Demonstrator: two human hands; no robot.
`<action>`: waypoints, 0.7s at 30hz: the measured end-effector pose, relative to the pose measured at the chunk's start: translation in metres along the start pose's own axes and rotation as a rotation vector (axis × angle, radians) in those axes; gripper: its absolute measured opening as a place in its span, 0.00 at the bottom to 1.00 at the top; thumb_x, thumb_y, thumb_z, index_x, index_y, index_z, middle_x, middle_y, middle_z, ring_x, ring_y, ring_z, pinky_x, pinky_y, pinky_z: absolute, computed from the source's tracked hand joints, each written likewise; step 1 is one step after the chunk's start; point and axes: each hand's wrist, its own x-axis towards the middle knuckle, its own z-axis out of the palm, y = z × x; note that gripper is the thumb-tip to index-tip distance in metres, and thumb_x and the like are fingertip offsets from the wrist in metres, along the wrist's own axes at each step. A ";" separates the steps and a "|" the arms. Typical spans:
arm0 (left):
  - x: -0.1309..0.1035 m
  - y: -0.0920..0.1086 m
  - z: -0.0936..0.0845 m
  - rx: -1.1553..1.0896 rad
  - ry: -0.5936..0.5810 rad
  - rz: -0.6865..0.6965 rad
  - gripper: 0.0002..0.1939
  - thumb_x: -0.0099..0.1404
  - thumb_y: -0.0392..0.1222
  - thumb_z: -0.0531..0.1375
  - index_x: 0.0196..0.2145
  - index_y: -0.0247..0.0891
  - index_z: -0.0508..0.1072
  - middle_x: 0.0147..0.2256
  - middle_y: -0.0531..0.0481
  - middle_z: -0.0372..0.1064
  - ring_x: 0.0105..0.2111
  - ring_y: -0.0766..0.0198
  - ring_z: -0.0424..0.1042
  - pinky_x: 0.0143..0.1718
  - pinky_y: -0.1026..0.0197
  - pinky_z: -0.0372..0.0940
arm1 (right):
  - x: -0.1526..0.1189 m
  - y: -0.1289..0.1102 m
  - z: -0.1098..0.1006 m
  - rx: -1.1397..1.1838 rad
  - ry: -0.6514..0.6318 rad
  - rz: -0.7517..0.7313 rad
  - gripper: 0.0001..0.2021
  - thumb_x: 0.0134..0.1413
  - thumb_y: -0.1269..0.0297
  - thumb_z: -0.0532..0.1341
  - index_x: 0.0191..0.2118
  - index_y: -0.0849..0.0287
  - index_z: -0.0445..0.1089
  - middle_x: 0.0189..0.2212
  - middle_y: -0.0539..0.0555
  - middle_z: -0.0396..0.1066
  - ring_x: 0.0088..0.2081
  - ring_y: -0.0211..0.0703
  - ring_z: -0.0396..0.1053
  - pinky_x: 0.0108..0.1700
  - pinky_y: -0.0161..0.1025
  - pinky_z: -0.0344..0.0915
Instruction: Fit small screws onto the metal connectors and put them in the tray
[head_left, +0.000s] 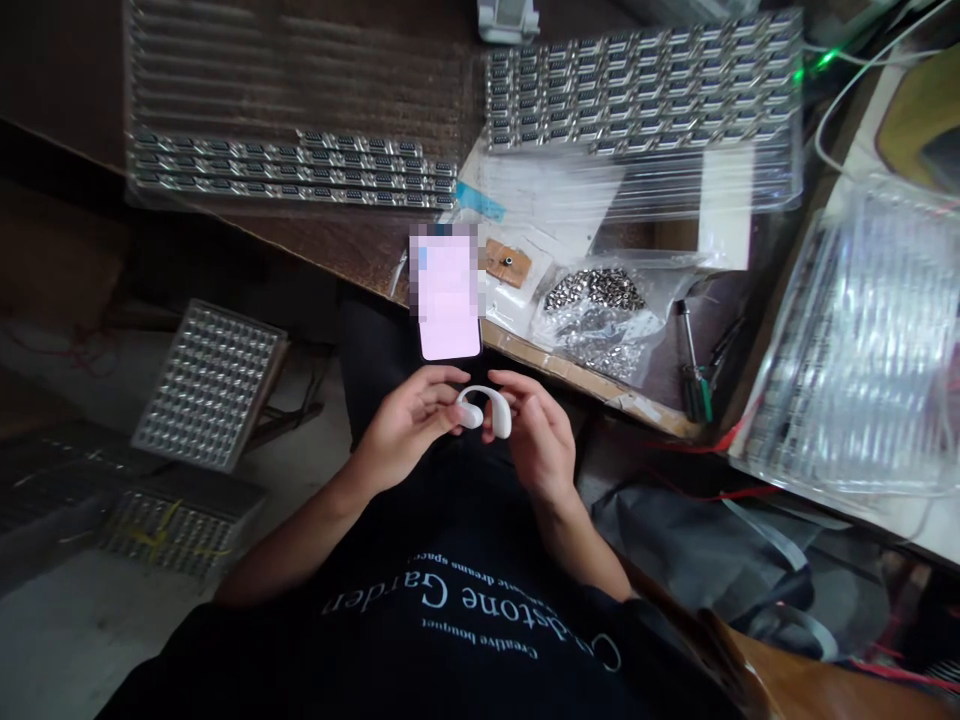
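Head view: left hand (409,430) pinches white curved plastic earpiece (501,415) by rounded end, before torso; right hand (544,440) part-curled at long end, grip unclear. Best held lightly, arch unstrained. Brown wooden bench (330,255) ahead: lit phone (450,342) at near edge, clear ribbed plastic trays (300,85) far. Pale floor (45,640) left.

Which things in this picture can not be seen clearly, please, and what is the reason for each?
All in the head view:
- Phone: the upper screen's content is hidden by pixelation.
- Right hand: some fingers are partly hidden behind the white curved device.
- Bagged metal parts: too small and blurred to count.
- White object: cut off by the top edge.
- Dark stack: shadow and blur hide its details; the left edge cuts it.
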 end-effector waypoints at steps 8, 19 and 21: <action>0.004 -0.010 0.011 -0.413 -0.074 -0.247 0.21 0.60 0.55 0.73 0.43 0.37 0.80 0.33 0.49 0.76 0.29 0.68 0.74 0.32 0.67 0.73 | 0.012 -0.017 0.001 -0.382 0.039 -0.221 0.12 0.63 0.52 0.67 0.45 0.50 0.80 0.39 0.54 0.74 0.40 0.46 0.71 0.44 0.43 0.71; 0.000 -0.003 0.007 -0.103 -0.129 -0.050 0.22 0.65 0.60 0.68 0.43 0.37 0.79 0.38 0.42 0.79 0.36 0.57 0.79 0.37 0.59 0.76 | 0.025 -0.024 0.002 -0.115 -0.102 0.000 0.13 0.58 0.52 0.70 0.38 0.56 0.76 0.27 0.48 0.75 0.28 0.38 0.72 0.33 0.36 0.73; -0.001 -0.003 0.007 -0.090 -0.122 -0.027 0.21 0.65 0.59 0.68 0.42 0.37 0.80 0.38 0.43 0.79 0.35 0.58 0.79 0.38 0.58 0.76 | 0.025 -0.025 0.003 -0.084 -0.120 0.005 0.13 0.58 0.52 0.70 0.38 0.57 0.76 0.26 0.48 0.75 0.27 0.37 0.72 0.31 0.35 0.73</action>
